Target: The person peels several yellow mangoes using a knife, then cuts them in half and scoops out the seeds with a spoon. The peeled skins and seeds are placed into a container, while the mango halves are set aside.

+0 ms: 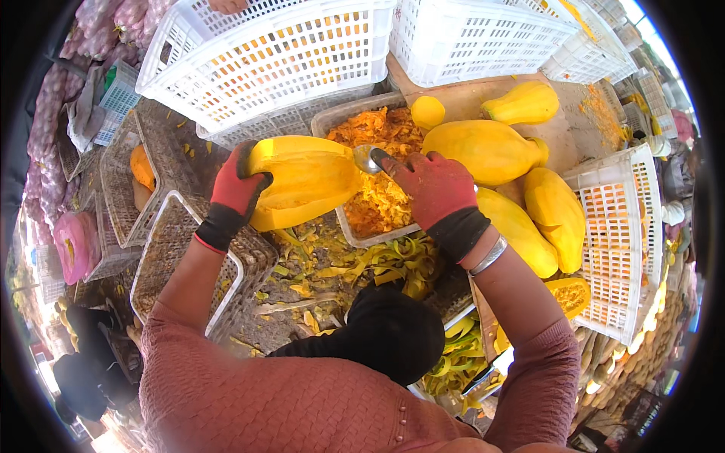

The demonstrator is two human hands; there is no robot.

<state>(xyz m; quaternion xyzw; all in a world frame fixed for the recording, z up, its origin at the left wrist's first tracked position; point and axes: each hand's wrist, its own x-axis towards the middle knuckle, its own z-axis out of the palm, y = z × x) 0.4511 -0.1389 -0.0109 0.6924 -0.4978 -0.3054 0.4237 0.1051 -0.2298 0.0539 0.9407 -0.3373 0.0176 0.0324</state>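
My left hand (238,195), in a red and black glove, grips the left end of a peeled, cut-open yellow squash (306,184) whose hollow faces up. A metal spoon (368,158) is held in my gloved right hand (433,189), its bowl at the squash's right end. Below and behind them a plastic tray (374,240) holds orange and yellow pulp. To the right of the tray lie several whole peeled squashes (481,148), a small round yellow piece (427,112) and a cut squash with seeds showing (569,295).
White perforated crates (266,65) stand across the far side, another crate (617,243) at the right. Dirty crates (195,260) sit at the left. Peelings (391,260) cover the ground near my black-clad knee. A knife (481,378) lies at lower right. Another person's hand (228,5) shows at the top.
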